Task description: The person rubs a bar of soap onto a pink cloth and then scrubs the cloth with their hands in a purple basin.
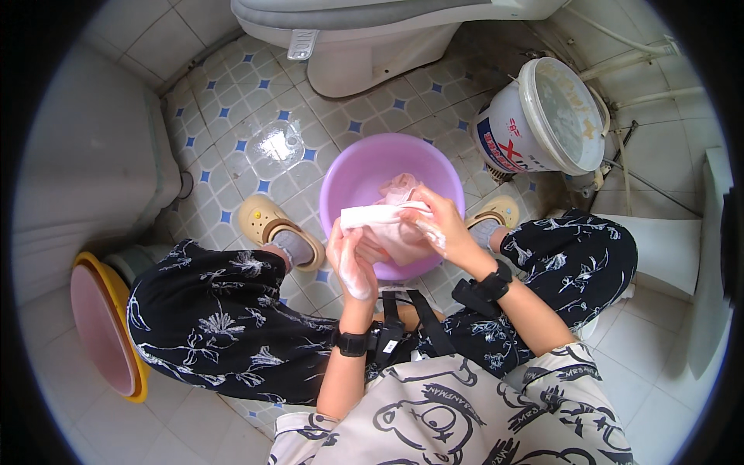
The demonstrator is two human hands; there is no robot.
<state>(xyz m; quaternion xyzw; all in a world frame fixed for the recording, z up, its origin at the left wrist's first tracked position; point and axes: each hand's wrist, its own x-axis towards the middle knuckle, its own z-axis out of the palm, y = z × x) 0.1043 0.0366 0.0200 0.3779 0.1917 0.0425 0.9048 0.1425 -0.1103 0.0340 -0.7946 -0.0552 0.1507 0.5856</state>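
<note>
A wet pale pink cloth garment [386,229] is stretched between my two hands over a lilac plastic basin [343,174]. My left hand [351,258] grips the left end of its folded, whitish band, with the thumb on the near side. Farther right, my right hand [439,224] pinches the same band. White suds cling to both hands. Part of the cloth hangs down inside the basin, and a bunched portion shows behind the band. The basin stands on the tiled floor between my feet; its bottom is partly hidden by the cloth.
A large white plastic bucket [505,131] with water stands at the back right, near wall pipes. A toilet [372,58] is ahead. Yellow and pink basins [102,331] lean at the left. My clogs [256,218] flank the lilac basin. The patterned floor [279,145] has a wet shine.
</note>
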